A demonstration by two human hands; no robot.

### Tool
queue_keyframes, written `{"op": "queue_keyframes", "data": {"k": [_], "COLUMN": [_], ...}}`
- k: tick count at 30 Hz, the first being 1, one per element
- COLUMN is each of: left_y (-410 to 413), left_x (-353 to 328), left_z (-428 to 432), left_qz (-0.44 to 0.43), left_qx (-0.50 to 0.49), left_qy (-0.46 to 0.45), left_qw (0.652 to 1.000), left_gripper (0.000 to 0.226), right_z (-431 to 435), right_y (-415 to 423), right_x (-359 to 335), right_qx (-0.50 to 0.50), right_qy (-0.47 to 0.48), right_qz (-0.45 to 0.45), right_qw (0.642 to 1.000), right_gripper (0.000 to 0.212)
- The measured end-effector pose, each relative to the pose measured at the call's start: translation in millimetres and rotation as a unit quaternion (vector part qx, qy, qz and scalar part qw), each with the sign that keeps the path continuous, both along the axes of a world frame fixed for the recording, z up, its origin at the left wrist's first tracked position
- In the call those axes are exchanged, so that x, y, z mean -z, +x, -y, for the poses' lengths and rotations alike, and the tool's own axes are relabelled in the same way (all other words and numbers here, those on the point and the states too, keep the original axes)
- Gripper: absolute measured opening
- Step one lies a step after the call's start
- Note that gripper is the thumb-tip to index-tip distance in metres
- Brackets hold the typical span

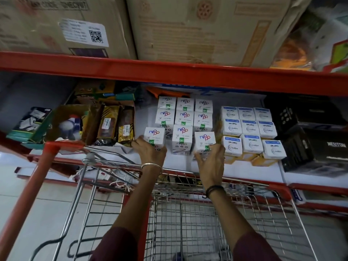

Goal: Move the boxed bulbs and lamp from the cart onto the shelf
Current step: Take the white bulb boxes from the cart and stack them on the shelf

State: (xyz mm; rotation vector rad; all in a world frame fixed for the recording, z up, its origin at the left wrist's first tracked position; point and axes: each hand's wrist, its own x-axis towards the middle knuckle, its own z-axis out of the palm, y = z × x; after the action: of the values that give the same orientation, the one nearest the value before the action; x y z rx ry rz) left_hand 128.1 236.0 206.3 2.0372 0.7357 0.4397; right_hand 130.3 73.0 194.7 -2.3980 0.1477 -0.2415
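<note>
My left hand (150, 152) grips a white Nippo bulb box (154, 136) at the front left of a block of like boxes on the white shelf (244, 171). My right hand (211, 160) grips another white Nippo box (204, 141) at the front right of that block. Between them stands a third front box (182, 138), with several more Nippo boxes (184, 113) stacked behind. A block of white and blue Wipro boxes (248, 129) sits to the right. The wire cart (188, 213) is below my arms; its visible basket holds no boxes.
Brown packets (113, 125) and an open carton (66, 125) with a bulb fill the shelf's left. Black boxes (310, 140) stand at the right. A red shelf beam (169, 70) runs overhead with large cardboard cartons (197, 29) on it. The cart's red handle (37, 176) slants at left.
</note>
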Motion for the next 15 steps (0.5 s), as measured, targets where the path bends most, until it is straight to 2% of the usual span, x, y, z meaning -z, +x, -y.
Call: {"op": "queue_keyframes", "data": {"k": [5,8,10,13,15], "left_y": [1,-5,-8,0,8], "left_x": [4,5,3,7,13], "left_z": [5,7,6,-2,-10], "left_qz": [-0.010,-0.010,-0.005,-0.043,-0.054], "left_qx": [0.019,0.026,0.007,-0.068,-0.100], "left_qy": [-0.030,-0.066,-0.152,-0.325,-0.439], "left_qw": [0.999,0.997,0.988,0.942,0.891], "left_gripper": [0.084,0.098,0.099,0.083,0.067], "right_z": [-5,-8,-13,-20,-22], "right_y": [-6,-26,-43,-47,-32], "right_x": [2,-4,-5,-8,-9], "right_qx": [0.000,0.017,0.039,0.081,0.130], "right_qy": [0.032,0.118,0.198,0.339,0.443], "right_qz": [-0.026,-0.040,-0.060,-0.131,-0.198], "right_qw": [0.999,0.992,0.978,0.928,0.865], "right_gripper": [0.076,0.102,0.100,0.087,0.085]}}
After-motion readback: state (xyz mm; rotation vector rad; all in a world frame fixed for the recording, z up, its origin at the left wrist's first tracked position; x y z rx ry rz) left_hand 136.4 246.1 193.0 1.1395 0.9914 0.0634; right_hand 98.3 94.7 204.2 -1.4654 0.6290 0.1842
